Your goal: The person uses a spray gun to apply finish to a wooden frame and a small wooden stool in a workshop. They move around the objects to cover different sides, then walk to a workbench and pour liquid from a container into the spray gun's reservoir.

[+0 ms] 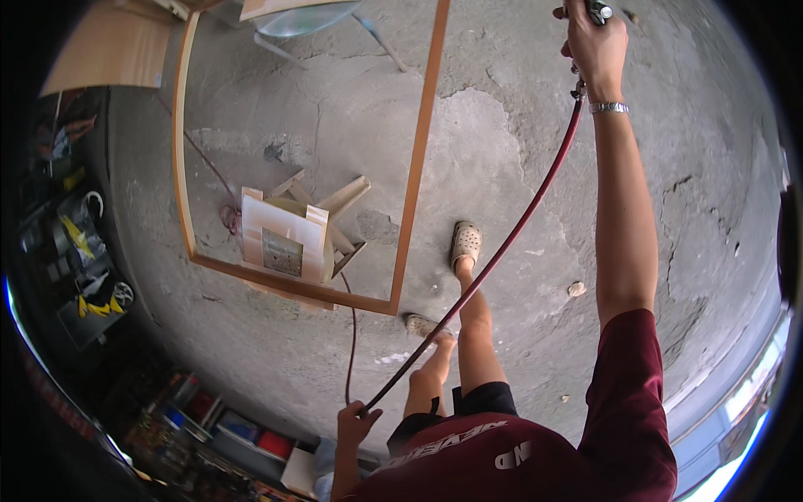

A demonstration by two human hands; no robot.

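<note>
At the upper right, my right hand point(595, 48) is closed around what looks like a spray gun point(600, 12), only partly seen at the picture's edge. A dark red hose point(520, 224) runs from a metal fitting under that hand, slanting down across my legs. Low in the middle, my left hand point(355, 425) grips the same hose, and a further stretch leads away along the floor. To the left of the hose, a large rectangular wooden frame point(416, 159) lies raised above the ground. Beneath its near end stands a stool point(341, 199) with pale boards point(280, 219) on top.
A round-topped stool point(309, 21) supports the far end. Wooden panels point(117, 46) stand at the upper left. Shelves and crates with red and blue bins point(274, 443) line the lower left. The concrete floor point(544, 276) is cracked, with a small stone point(576, 289).
</note>
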